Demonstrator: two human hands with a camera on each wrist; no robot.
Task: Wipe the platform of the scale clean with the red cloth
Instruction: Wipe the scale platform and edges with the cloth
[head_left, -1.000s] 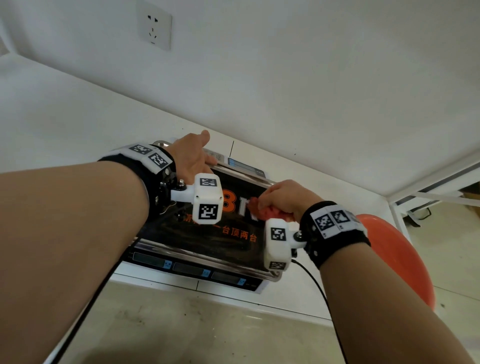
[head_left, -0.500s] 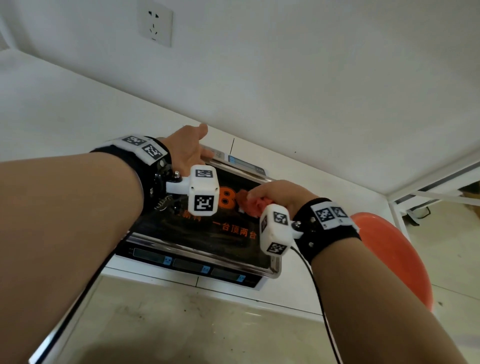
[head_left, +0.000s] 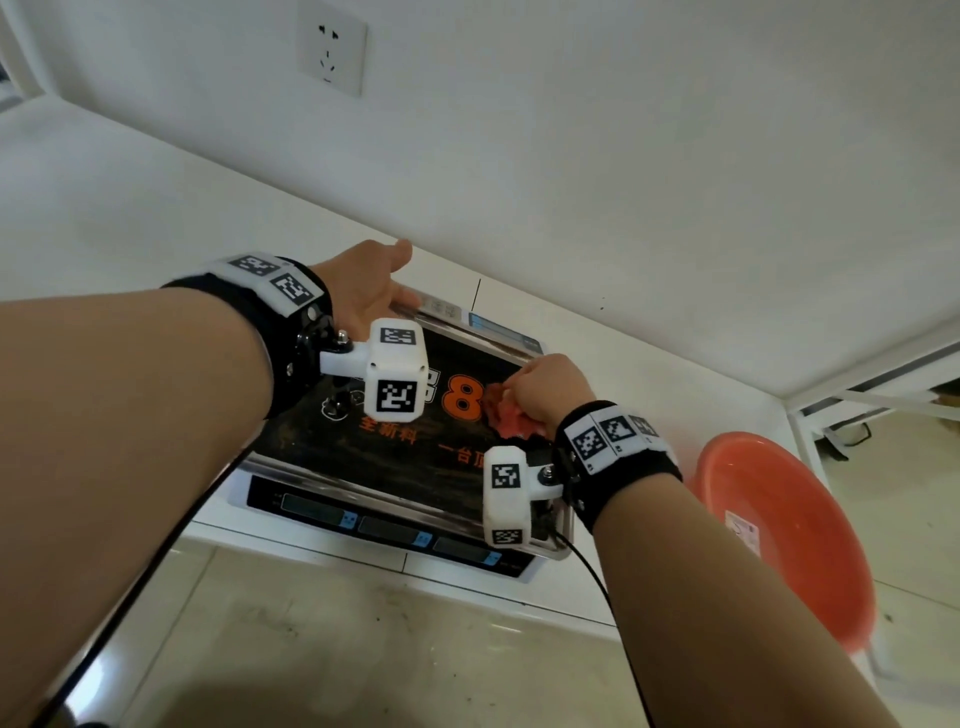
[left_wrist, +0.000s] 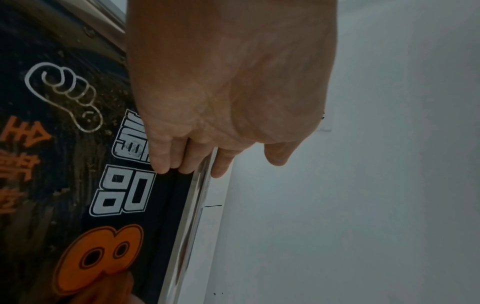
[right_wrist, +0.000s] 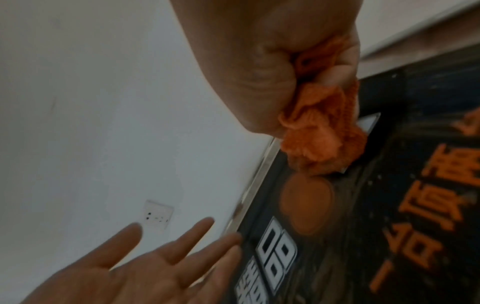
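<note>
The scale's platform (head_left: 395, 457) is black with orange print and a steel rim. My right hand (head_left: 543, 389) grips the bunched red cloth (head_left: 506, 418) and presses it on the platform's far right part, beside the orange 8. In the right wrist view the cloth (right_wrist: 319, 133) bulges from my right hand (right_wrist: 272, 78) onto the platform (right_wrist: 389, 216) near its far rim. My left hand (head_left: 387, 293) rests with straight fingers on the far left corner. Its fingertips (left_wrist: 163, 164) lie on the platform (left_wrist: 78, 174) by the steel edge.
An orange-red basin (head_left: 789, 535) stands to the right of the scale. The scale's display panel (head_left: 374, 525) faces me at the near edge. A black cable (head_left: 608, 592) hangs from my right wrist. A socket (head_left: 330, 49) is on the white wall behind.
My right hand has slid the red cloth leftward and toward the far rim, up to the orange 8. My left hand stays on the far left corner.
</note>
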